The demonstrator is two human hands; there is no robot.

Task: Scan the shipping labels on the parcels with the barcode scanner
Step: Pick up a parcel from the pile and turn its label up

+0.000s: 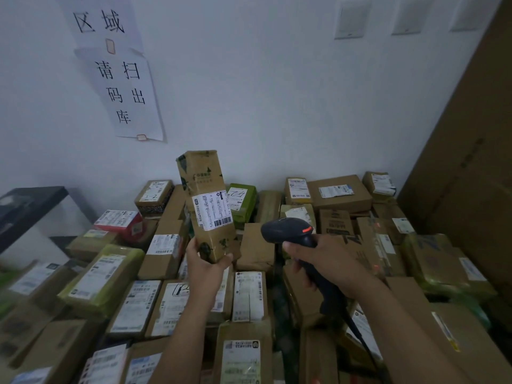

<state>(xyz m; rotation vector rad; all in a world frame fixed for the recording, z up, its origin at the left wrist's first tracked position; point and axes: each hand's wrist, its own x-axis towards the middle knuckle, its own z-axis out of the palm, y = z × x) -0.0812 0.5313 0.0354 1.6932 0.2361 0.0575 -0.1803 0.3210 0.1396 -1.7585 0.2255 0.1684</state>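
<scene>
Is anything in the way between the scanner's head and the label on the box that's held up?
No. In the head view, the barcode scanner and the shipping label on the tall parcel have only open air between them; other parcels lie behind.

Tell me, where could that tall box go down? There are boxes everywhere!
Hardly any bare room. Parcels cover the pile edge to edge. The only gaps are a dark crack right of the white-labelled box and the black shelf at far left. The left hand holds the tall parcel; the right hand holds the barcode scanner.
</scene>
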